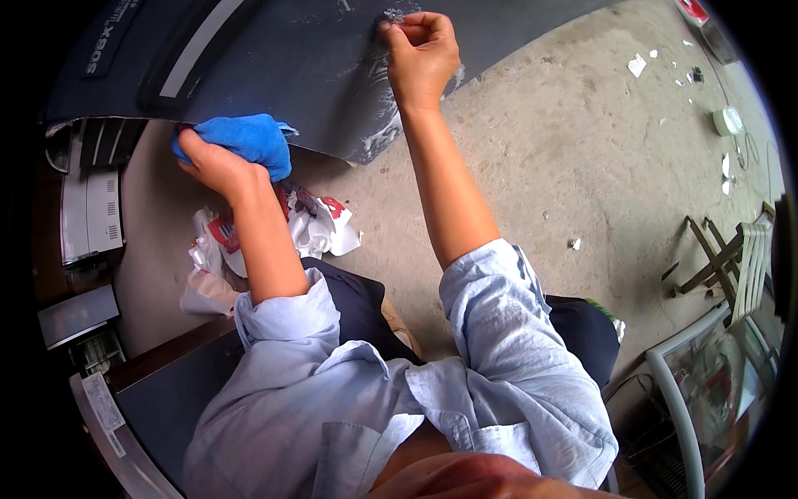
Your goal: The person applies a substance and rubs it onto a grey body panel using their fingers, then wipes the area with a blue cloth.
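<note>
The left hand (212, 162) grips a blue cloth (245, 140) against the dark panel (307, 75) lying far on the floor; the right hand (420, 50) pinches a scuffed spot (391, 17). Pressing hard could mar more paint.

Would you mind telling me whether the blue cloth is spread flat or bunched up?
Bunched up. The blue cloth sits wadded in the left hand, pressed against the edge of the dark panel, with folds showing.
</note>
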